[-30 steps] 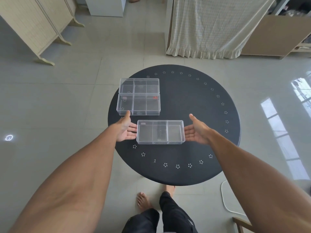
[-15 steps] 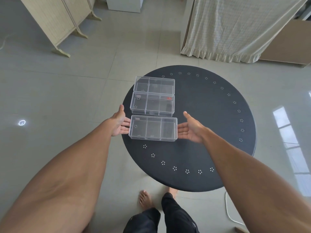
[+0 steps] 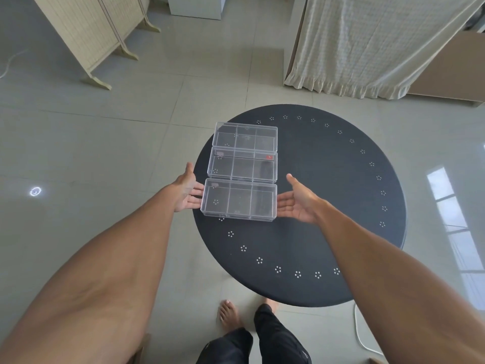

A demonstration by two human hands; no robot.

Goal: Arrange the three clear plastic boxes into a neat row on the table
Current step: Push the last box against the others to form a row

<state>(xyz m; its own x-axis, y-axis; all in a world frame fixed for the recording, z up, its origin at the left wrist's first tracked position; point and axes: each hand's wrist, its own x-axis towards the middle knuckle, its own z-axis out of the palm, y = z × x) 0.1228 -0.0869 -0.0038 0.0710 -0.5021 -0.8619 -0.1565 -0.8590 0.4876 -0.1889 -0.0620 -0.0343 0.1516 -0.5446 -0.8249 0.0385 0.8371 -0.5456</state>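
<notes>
Round black table [image 3: 328, 206] with dotted rim. Three clear plastic compartment boxes sit on its left side in a column running away from the person, long axes crosswise: far box [image 3: 246, 135], middle box [image 3: 242, 165], near box [image 3: 238, 199], apparently touching. Left hand [image 3: 186, 190] and right hand [image 3: 299, 202] flank the near box's short ends, palms spread flat, fingertips at its walls, about equally near.

A home room: glossy tiled floor [image 3: 131, 132], folding screen [image 3: 89, 30] upper left, frilled curtain [image 3: 367, 40] upper right, round black table [image 3: 328, 206].
</notes>
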